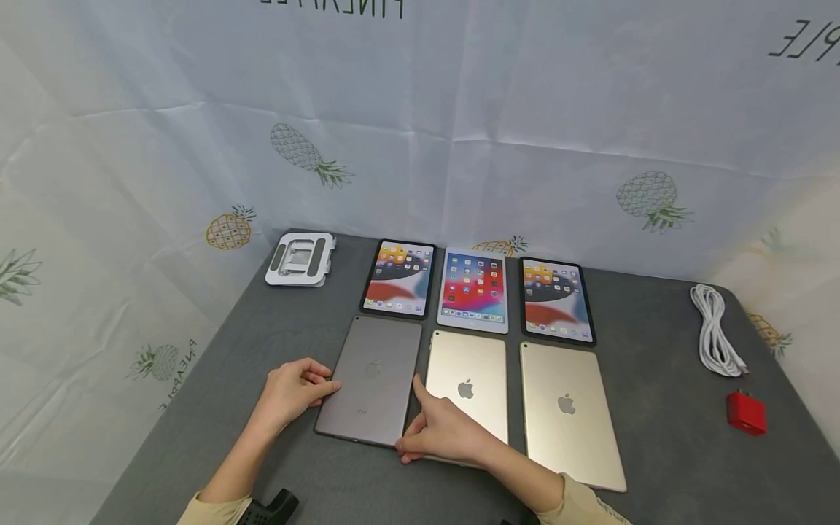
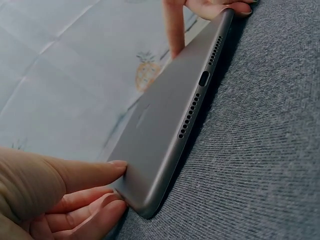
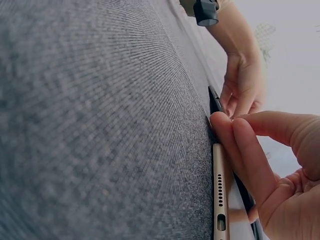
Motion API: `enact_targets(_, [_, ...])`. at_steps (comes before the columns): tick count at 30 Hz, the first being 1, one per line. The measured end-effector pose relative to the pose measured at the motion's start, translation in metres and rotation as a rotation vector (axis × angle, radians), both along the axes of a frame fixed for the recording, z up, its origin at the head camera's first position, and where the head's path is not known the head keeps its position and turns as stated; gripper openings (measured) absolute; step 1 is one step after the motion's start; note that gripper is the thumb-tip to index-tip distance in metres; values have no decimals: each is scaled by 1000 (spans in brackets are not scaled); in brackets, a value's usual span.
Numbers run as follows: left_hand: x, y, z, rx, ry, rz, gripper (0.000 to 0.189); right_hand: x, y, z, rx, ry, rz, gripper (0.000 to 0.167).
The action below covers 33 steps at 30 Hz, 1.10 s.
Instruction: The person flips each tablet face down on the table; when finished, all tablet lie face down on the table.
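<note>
Head view: grey tablet (image 1: pixel 370 390) lies back side up on the table (image 1: pixel 282 321), long axis front to back, far end angled right. Left hand (image 1: pixel 292 390) pinches its left edge; right hand (image 1: pixel 446 434) grips its near right corner, partly hiding the adjacent gold tablet (image 1: pixel 475 364).

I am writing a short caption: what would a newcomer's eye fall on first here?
Probably the gray tablet, front left in two rows, held by the left hand at its left edge and the right hand at its near right corner. Then perhaps the lit tablet screens behind, and the bright red block at far right.
</note>
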<state>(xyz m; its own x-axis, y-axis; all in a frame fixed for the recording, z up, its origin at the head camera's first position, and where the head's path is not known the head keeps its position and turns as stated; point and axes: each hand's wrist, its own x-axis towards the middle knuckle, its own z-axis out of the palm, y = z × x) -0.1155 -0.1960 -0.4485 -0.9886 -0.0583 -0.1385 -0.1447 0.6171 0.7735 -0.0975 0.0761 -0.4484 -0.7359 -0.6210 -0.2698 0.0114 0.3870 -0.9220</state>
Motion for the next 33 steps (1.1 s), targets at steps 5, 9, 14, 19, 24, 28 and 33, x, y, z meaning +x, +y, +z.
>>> enact_targets(5, [1, 1, 1, -11, 3, -3, 21, -1, 1, 0, -3, 7, 23, 108])
enact_targets(9, [1, 3, 1, -25, 13, -6, 20, -2, 1, 0, -5, 1, 38, 108])
enact_targets(14, [3, 4, 1, -44, 22, -2, 20, -2, 3, 2, -16, -9, 51, 104])
enact_targets(19, [3, 4, 0, -48, 32, -3, 20, -3, 5, 2, -54, -59, 42, 99])
enact_targets(24, [3, 4, 0, -53, 37, -7, 20, -2, 7, 0, -80, -80, 34, 94])
enact_targets(28, [2, 5, 0, -83, 41, -9, 22, -2, 12, -3, -135, -119, 1, 90])
enact_targets(33, [1, 10, -1, -155, 99, -25, 31, -3, 19, -4, -195, -162, -71, 78])
